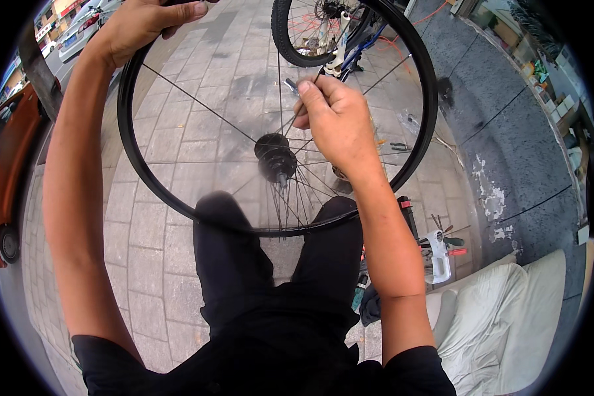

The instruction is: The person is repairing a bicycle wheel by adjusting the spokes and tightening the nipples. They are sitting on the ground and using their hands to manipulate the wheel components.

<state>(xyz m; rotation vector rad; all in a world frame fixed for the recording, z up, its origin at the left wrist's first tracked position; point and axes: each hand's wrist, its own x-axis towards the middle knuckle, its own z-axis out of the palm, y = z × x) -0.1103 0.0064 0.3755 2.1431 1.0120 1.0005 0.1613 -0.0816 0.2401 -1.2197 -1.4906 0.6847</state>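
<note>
Head view: glossy black rim (pixel 126 112), sparsely spoked; right fingers (pixel 308 89) pinch a spoke (pixel 288 125); left fingers (pixel 188 11) curled, grip unclear.

Black short-sleeved shirt (pixel 277 353) and dark trousers (pixel 228 254)

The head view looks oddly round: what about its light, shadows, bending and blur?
Head view: black surround, with pavement lines bending toward the edge; head view: soft daylight, no hard-edged shadows standing out on the pavement; head view: a faint pale smear left of the wheel hub, perhaps motion blur, while the right hand looks fairly sharp.
</note>
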